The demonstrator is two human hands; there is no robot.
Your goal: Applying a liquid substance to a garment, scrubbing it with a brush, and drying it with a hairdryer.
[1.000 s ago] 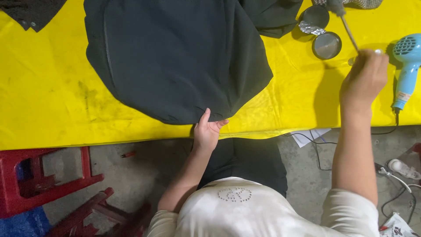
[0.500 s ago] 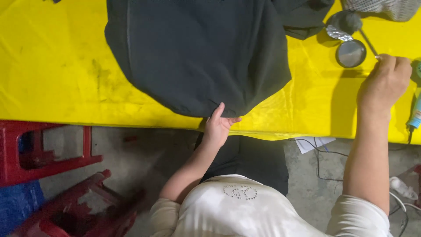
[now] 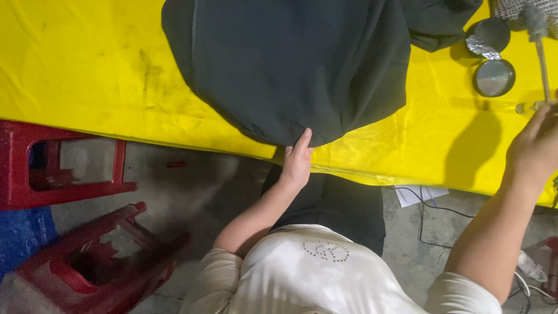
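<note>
Yellow table cover, grey floor, red stools, left hand pinching dark garment, right hand grasping brush

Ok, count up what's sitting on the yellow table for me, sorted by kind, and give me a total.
Dark garments: 2 (large one, smaller one)
Round metal tins: 2 (upper, lower)
Long-handled brush: 1
Total: 5

A garment workshop: yellow-covered worktable, dark garment, round tins, red stools, concrete floor.
</note>
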